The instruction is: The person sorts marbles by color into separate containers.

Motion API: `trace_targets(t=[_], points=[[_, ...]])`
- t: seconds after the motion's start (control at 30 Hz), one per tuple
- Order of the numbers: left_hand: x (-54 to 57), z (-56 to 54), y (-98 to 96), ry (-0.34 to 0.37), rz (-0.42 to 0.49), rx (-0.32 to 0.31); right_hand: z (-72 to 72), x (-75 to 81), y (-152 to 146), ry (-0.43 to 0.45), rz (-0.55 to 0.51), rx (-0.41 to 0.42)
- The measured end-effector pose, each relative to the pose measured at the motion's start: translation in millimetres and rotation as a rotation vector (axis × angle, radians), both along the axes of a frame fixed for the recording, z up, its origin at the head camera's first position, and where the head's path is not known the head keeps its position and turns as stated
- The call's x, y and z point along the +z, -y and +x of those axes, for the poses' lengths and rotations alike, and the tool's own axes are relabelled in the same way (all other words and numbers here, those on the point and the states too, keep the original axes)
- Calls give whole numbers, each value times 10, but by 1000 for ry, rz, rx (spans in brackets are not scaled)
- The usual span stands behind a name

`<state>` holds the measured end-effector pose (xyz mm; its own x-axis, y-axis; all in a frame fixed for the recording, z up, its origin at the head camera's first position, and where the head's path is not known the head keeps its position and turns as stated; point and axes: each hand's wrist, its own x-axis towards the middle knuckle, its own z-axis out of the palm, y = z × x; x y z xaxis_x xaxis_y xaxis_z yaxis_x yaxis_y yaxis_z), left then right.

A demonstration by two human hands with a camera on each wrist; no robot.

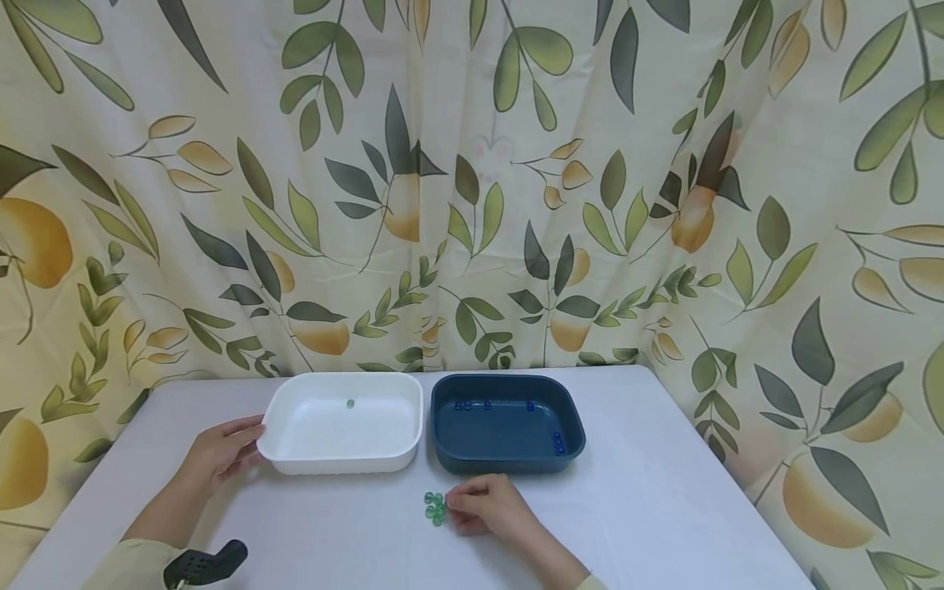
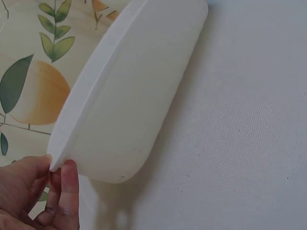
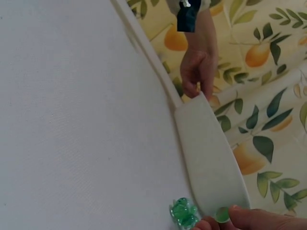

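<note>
Your right hand (image 1: 487, 506) pinches one green marble (image 3: 222, 214) between thumb and fingers, on the near side of the blue tray (image 1: 505, 436). The loose green marbles (image 1: 438, 510) lie clustered on the white counter (image 1: 354, 537), just left of those fingers. With your left hand (image 1: 221, 449) you grip the rim of the white tray (image 1: 339, 442) at its left end, thumb and fingers closed on it. Another green marble (image 1: 350, 403) sits toward that tray's far side; blue marbles (image 1: 558, 443) lie along the blue tray's far and right sides.
</note>
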<state>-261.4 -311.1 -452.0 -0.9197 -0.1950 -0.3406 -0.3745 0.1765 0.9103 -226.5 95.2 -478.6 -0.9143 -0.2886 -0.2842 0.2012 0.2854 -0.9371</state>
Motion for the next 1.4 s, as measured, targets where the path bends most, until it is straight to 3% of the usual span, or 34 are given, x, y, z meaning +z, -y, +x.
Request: trace_targets(t=[0.27, 0.53, 0.9, 1.4], points=[[-22, -17, 17, -1, 23, 11, -67, 67, 44, -3, -10, 9], [-41, -29, 32, -9, 33, 14, -129, 249, 120, 15, -19, 18], [-20, -28, 49, -10, 51, 12, -232, 510, 245, -17, -140, 60], [-52, -34, 17, -8, 17, 21, -563, 597, 380, -3, -137, -20]])
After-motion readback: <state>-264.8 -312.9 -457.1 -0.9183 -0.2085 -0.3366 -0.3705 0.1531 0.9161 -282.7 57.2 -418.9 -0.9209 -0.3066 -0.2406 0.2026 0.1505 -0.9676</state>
